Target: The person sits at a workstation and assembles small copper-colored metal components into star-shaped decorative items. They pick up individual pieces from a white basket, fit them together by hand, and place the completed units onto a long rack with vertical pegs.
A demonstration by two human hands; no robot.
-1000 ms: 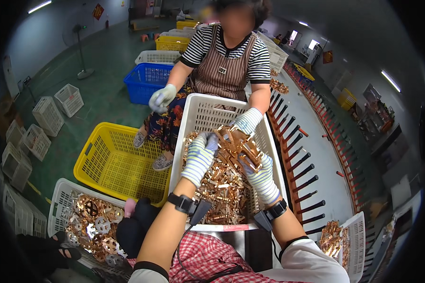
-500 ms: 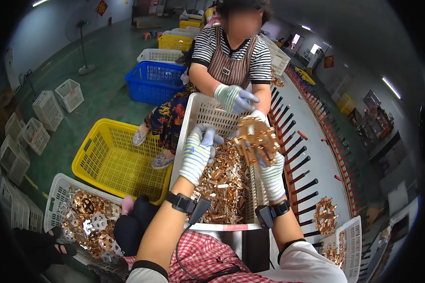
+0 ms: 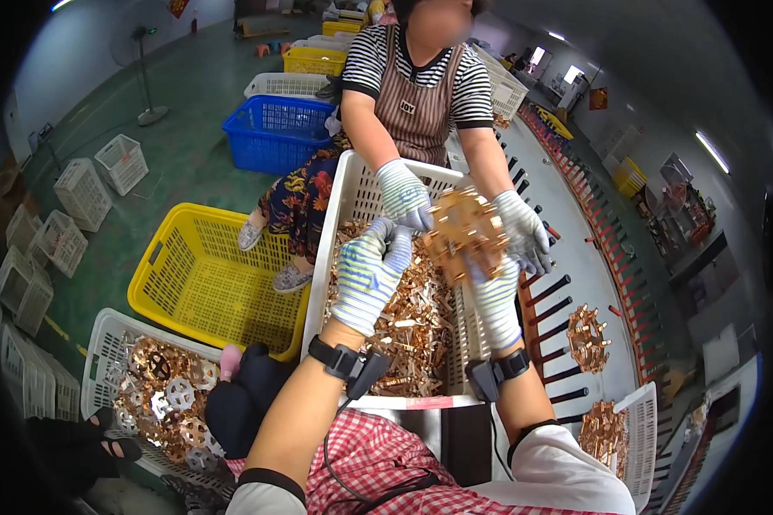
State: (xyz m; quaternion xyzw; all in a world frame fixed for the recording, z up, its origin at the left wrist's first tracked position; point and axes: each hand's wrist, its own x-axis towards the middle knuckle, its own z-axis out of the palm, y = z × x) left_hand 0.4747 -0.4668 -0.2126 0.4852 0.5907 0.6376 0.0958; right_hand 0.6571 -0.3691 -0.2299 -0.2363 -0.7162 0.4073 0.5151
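Observation:
My right hand, in a striped knit glove, grips a copper-coloured round metal part with many prongs, held above a white crate. Several small copper-coloured metal pieces fill that crate. My left hand, gloved alike, hovers over the pieces with its fingers curled together; whatever lies between them is hidden. Across the crate, a co-worker's gloved hand reaches to the near side of the round part. The co-worker's other hand is beside the part, close to my right hand.
A yellow basket and a crate of round metal parts stand at left. A blue basket stands farther back. At right, a long rack with black-sleeved pegs carries a copper-coloured part; another crate stands nearer.
The co-worker's hands have come down and spread to either side of the round part. My left hand has moved slightly; my right hand still holds the part.

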